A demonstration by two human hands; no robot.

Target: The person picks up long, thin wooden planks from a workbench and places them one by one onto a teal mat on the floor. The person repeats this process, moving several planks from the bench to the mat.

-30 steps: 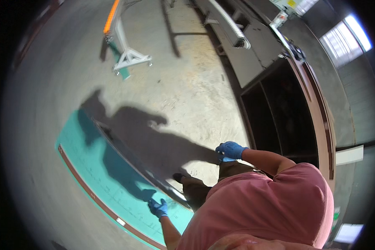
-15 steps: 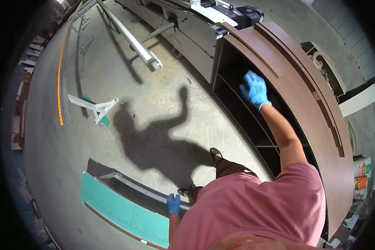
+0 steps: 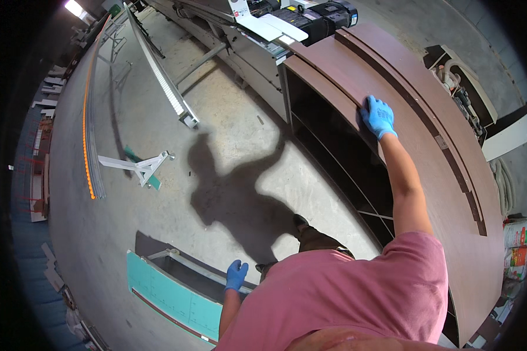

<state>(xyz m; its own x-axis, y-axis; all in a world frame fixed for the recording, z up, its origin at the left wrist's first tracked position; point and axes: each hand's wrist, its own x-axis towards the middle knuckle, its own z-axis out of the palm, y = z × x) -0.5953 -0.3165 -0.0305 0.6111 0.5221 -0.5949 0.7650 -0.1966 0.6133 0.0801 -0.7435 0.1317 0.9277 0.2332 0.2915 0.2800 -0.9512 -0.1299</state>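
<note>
My right hand (image 3: pixel 379 117), in a blue glove, is on the brown worktop (image 3: pixel 427 193) with its fingers curled over the near end of a narrow brown strip (image 3: pixel 334 79). This strip lies flat along the top's left edge. Below the top, dark compartments (image 3: pixel 334 158) show through the unit's side. My left hand (image 3: pixel 236 275), also blue-gloved, hangs low with fingers apart and nothing in it. It is nearest to the metal rail (image 3: pixel 202 266) beside a teal panel (image 3: pixel 170 292).
Longer dark strips (image 3: pixel 416 99) lie further right on the top. A machine with black motors (image 3: pixel 319 22) stands at its far end. Across the floor are a roller rail (image 3: pixel 164 76), an orange-edged rail (image 3: pixel 86 134) and a white bracket (image 3: pixel 140 167). Bags (image 3: pixel 518 248) sit at right.
My right hand has moved from above the dark compartments onto the end of the narrow strip. My left hand has shifted slightly left, and the whole view has turned a little.
</note>
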